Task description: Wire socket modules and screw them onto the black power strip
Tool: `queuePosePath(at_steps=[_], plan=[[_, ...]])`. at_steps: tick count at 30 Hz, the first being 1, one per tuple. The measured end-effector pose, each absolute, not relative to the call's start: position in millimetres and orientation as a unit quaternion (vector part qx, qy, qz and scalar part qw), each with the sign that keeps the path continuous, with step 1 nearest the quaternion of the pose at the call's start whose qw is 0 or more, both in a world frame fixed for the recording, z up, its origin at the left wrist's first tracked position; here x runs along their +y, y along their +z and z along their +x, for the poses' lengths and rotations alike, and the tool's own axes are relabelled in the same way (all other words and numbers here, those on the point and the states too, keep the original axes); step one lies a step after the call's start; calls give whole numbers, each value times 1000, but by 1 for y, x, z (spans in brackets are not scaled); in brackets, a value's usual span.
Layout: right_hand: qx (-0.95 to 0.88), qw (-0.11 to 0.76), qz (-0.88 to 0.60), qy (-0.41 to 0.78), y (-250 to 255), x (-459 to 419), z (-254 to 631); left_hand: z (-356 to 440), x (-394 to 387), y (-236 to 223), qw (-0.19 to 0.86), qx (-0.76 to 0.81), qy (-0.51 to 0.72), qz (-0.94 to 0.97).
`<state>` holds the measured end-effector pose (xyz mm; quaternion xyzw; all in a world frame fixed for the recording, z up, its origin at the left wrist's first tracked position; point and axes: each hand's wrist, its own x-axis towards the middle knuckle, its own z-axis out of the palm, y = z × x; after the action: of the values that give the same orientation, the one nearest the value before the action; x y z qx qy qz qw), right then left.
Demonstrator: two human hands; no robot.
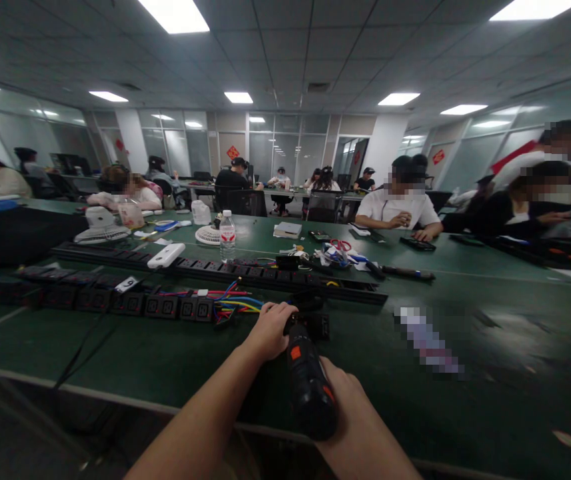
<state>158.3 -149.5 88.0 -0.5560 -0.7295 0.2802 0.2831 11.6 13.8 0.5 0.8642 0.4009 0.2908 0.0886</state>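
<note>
My right hand (345, 390) is wrapped round the grip of a black cordless drill (310, 383) with orange marks, its front end pointing away from me. Curled beside the drill's nose is my left hand (274, 327); its fingertips and what they hold are hidden. A small black part (319, 327) shows just past the drill's tip. Red, blue, yellow and green wires (240, 303) run from a row of black power sockets (158, 307) toward my left hand.
A long black power strip rail (360, 291) lies behind the sockets, with a white box (166, 255) on it. Nearby are a water bottle (227, 237), red-handled scissors (340, 245), a white fan (209, 235) and a dark tool (408, 273). Several people sit around the green table (190, 367).
</note>
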Motion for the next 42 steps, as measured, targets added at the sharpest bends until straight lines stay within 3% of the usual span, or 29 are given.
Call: queuePosePath(at_steps=[42], plan=[[-719, 267, -577, 280, 88, -147, 154, 11, 14, 2, 116, 408, 282, 860]])
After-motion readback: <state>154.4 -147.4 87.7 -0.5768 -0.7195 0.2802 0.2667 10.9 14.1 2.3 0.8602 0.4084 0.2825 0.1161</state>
